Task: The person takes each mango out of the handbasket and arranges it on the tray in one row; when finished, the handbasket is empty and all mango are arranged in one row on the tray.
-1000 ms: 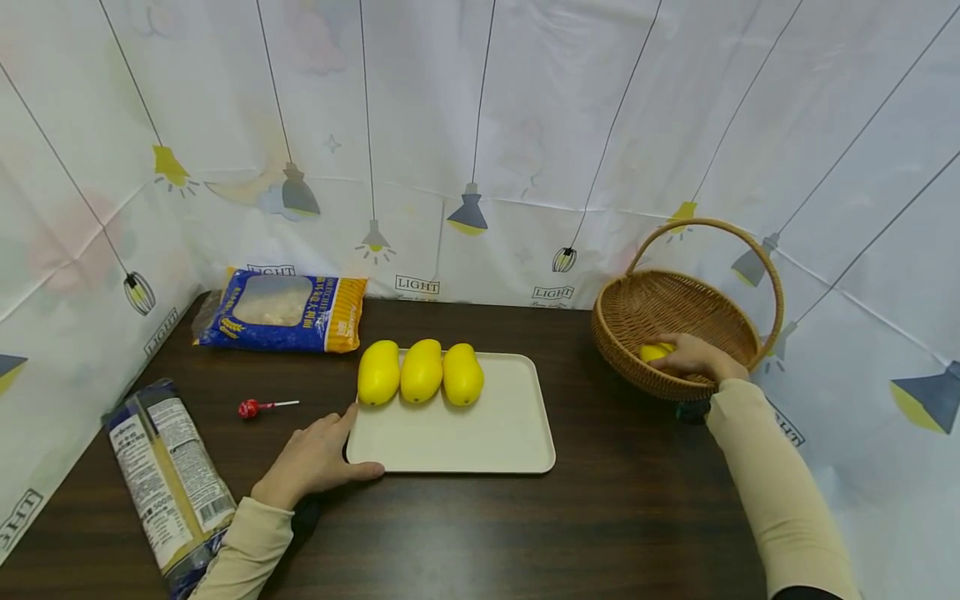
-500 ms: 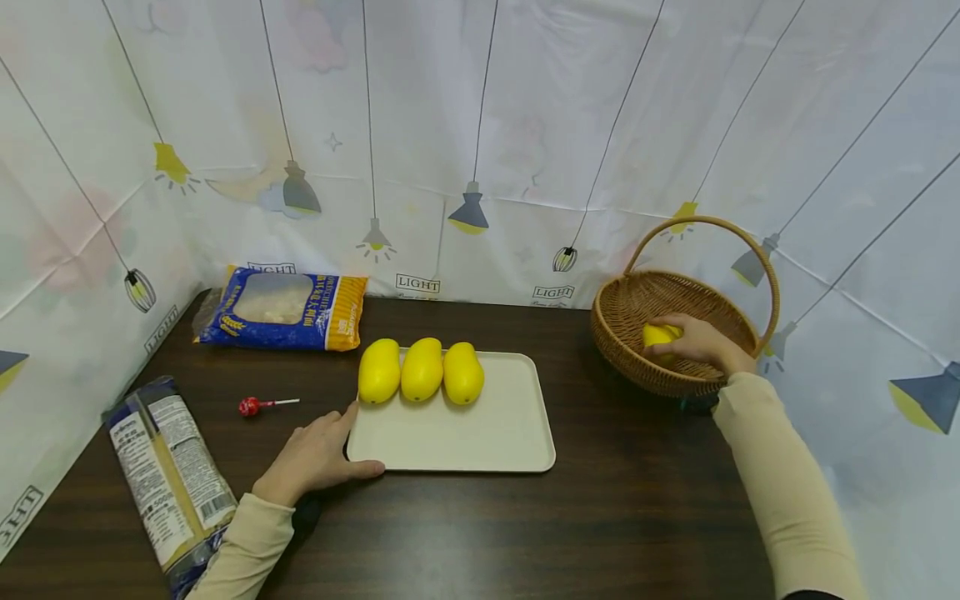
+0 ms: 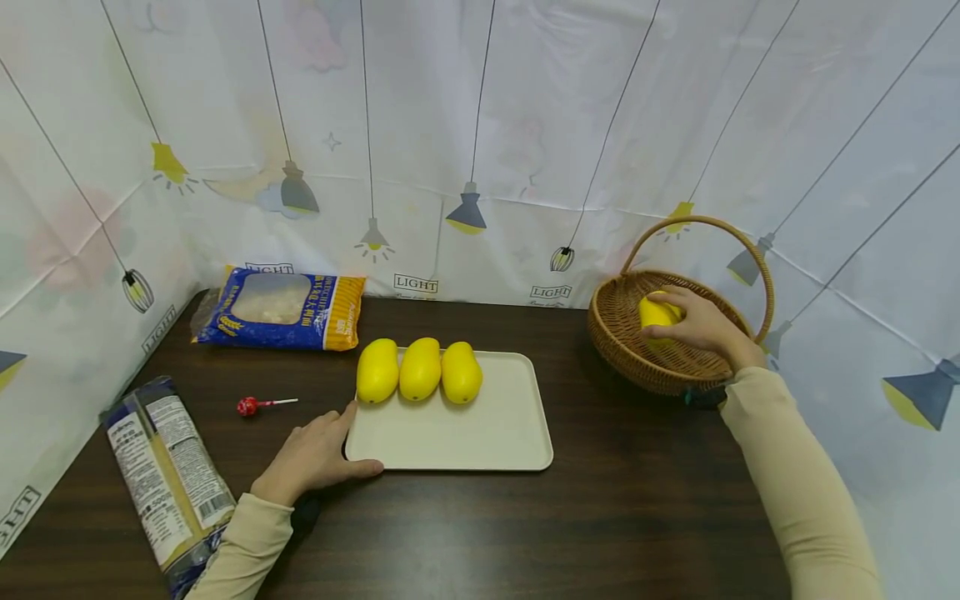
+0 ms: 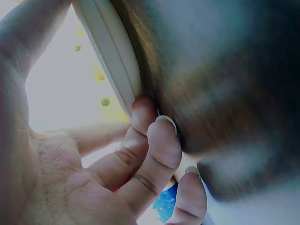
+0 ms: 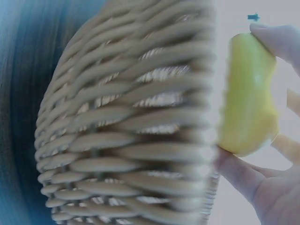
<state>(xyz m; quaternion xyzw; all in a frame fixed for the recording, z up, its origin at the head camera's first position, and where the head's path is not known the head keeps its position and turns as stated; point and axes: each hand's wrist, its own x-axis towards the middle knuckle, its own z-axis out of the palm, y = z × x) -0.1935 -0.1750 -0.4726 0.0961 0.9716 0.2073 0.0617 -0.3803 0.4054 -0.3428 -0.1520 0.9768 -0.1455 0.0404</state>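
Three yellow mangoes (image 3: 420, 369) lie in a row along the far left side of the cream tray (image 3: 495, 425). At the tray's near left corner, my left hand (image 3: 318, 454) touches the rim, thumb along the front edge and forefinger on the left edge. The left wrist view shows its other fingers (image 4: 164, 143) loosely bent beside the tray's rim (image 4: 112, 56). My right hand (image 3: 701, 321) grips another yellow mango (image 3: 657, 315) between thumb and fingers, over the round wicker basket (image 3: 626, 354). In the right wrist view that mango (image 5: 248, 93) shows just past the basket's woven wall (image 5: 131, 117).
The basket's tall arched handle (image 3: 697, 220) rises behind the right hand. A blue and yellow pasta bag (image 3: 281, 310) lies at the back left. Nearer, a red lollipop (image 3: 249, 406) and a long clear-and-blue packet (image 3: 172, 479) lie left of the tray. Printed cloth (image 3: 420, 125) hangs behind the table.
My right hand has lifted the mango up from inside the basket, and more of the mango shows. The left hand, the tray and its three mangoes have stayed in place.
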